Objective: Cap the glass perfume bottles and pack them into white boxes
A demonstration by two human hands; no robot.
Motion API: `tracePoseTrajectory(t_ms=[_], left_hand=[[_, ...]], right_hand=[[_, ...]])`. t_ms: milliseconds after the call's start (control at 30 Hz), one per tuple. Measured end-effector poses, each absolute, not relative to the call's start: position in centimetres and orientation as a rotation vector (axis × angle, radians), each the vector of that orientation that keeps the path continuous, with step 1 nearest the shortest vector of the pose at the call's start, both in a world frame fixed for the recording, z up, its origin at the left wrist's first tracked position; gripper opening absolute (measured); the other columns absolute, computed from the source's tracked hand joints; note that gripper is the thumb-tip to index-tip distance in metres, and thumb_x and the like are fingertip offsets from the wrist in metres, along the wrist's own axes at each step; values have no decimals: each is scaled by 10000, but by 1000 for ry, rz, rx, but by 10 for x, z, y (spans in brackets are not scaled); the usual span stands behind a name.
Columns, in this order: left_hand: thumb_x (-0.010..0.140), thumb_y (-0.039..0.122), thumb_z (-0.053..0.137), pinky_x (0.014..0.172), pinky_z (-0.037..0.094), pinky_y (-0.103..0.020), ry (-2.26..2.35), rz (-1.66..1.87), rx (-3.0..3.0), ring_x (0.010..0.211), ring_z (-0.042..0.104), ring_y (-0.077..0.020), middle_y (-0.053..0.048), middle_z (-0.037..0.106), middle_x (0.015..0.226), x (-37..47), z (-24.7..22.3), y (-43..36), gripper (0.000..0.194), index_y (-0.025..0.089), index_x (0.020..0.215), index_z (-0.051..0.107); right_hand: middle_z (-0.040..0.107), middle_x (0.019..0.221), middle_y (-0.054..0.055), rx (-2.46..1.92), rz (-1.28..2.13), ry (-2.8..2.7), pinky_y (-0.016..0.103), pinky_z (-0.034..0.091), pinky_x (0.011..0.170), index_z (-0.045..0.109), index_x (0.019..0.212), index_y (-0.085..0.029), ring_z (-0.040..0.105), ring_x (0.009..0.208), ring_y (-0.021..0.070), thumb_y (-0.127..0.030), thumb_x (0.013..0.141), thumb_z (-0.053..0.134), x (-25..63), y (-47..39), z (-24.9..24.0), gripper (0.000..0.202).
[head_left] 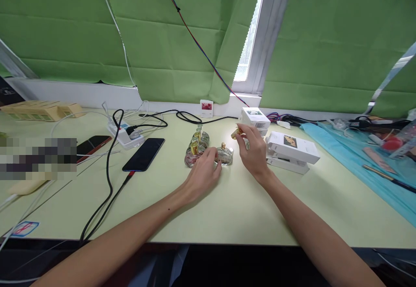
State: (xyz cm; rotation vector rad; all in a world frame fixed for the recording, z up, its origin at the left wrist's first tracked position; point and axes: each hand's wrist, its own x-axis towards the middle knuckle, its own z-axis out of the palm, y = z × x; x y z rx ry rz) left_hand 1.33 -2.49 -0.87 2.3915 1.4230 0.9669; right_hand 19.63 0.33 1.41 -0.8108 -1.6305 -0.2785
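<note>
A clear glass perfume bottle [225,155] stands on the table with its gold spray neck bare. My left hand [204,172] is closed on its left side, fingers against the glass. Up and to the right, my right hand [251,150] pinches a small gold bottle cap [236,133] between thumb and fingertips, apart from the bottle. Just left of my left hand, several more glass perfume bottles [191,159] stand in a row going back, with gold and green tops. My left hand partly hides the nearest one.
White boxes [292,147] lie right of my right hand, with another white box [255,118] behind it. A black phone [143,154] with a cable and a power strip [125,134] are at left. Blue sheeting [338,148] covers the right side.
</note>
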Motion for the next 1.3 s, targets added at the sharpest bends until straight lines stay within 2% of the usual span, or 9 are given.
tracePoseTrajectory(t_ms=[133,333,800,1300], left_hand=[[957,191,485,687,418,-331,1421,948,2397,694,537,-155,-33,579,1013,13,-8,-25,67,218,914,441],[957,189,477,644,426,-321,1399,914,2407,690,546,-147,-60,564,1106,14,-7,-26,25,210,947,470],[951,183,479,620,426,-316,1359,916,2451,654,561,-136,-56,568,1114,14,-8,-28,50,209,993,489],[958,193,479,620,430,-311,1352,903,2439,681,584,-146,-59,563,1130,14,-8,-28,51,215,1002,487]], right_hand=[[690,1014,56,-809,-250,-1617,361,621,763,591,1193,-246,707,881,190,-210,1019,533,194,2,13,187],[706,977,49,-783,-274,-1633,326,600,753,594,1136,-233,712,848,175,-209,1012,547,190,1,13,134],[731,970,63,-820,-203,-1727,339,593,753,601,1120,-230,717,839,186,-288,1040,505,189,2,7,139],[725,963,57,-809,-148,-1793,321,571,734,602,1117,-230,698,802,179,-271,1036,507,189,3,4,131]])
